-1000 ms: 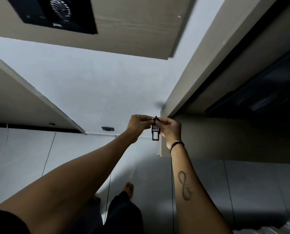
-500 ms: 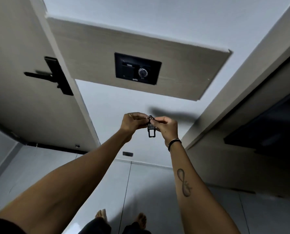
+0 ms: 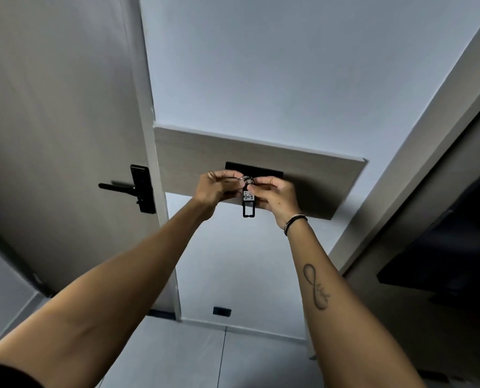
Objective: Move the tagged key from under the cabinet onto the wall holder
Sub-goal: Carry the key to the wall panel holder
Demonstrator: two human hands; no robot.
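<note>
Against the black wall-mounted holder plate (image 3: pixel 269 173), the black plastic key tag with its white numbered label (image 3: pixel 248 201) is held up, hanging from a small metal ring (image 3: pixel 245 179). The ring is pinched by the fingers of both the left hand (image 3: pixel 217 186) and right hand (image 3: pixel 275 196). Hanging seems under way; any hook is hidden, so the ring must be guided on by feel.

Dim, cool, flat light; source not seen. Soft shadow cast under wood panel (image 3: pixel 261 161). Straight edges bent by wide-angle distortion. Focus kept fairly sharp, no glare.
</note>
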